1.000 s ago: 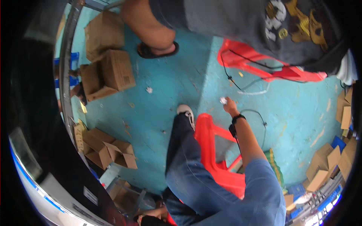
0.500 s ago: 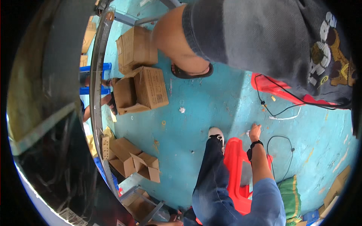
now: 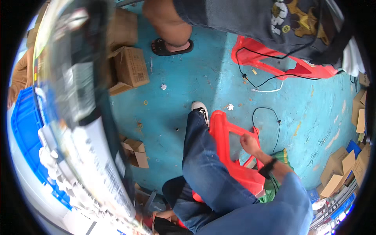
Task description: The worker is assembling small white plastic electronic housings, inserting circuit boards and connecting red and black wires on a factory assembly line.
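Observation:
My right hand, with a black band on the wrist, hangs over a red plastic stool beside my leg. Its fingers are curled in and nothing shows in them. A small crumpled white piece lies on the blue-green floor beyond the hand, apart from it. My left hand does not show. Some skin at the lower edge, beside dark cloth, cannot be assigned to anyone for sure.
A person's leg in a black sandal stands ahead, near another red stool with a black cable. Cardboard boxes line the left. At far left, a blurred workbench edge and blue crate; at right, open boxes.
My right hand has drawn back from the floor to above the stool, leaving the white piece behind. The view has shifted, bringing the workbench closer on the left.

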Available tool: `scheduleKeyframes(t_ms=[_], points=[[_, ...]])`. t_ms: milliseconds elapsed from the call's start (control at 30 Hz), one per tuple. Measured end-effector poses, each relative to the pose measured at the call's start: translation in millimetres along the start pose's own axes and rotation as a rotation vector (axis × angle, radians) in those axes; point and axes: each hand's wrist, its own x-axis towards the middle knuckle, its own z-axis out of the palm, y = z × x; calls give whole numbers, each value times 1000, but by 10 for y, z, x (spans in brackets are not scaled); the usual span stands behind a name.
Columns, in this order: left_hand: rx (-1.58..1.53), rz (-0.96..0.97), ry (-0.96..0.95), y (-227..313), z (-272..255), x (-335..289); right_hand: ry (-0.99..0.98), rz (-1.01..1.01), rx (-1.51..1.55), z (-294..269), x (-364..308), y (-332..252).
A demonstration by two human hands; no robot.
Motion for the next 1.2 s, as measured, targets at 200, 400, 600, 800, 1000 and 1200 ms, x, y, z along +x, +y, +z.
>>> scheduleKeyframes(t_ms=[200,400,600,800,1000,1200], points=[[-57,-35,-46,-147,-460,-330,-30,-161,-47,-941,-1716,-1150],[-86,463,132,-43,-534,108,334,-68,-183,-641,-1694,-1024],[63,333,62,166,-734,45,361,-128,-231,-553,-1701,-1002],[-35,411,98,166,-625,155,389,-119,-259,-592,-1731,-999],[10,503,229,-15,-573,64,341,-123,-282,-571,-1731,-1028],[38,492,190,-32,-550,94,306,-109,-270,-611,-1704,-1028]])
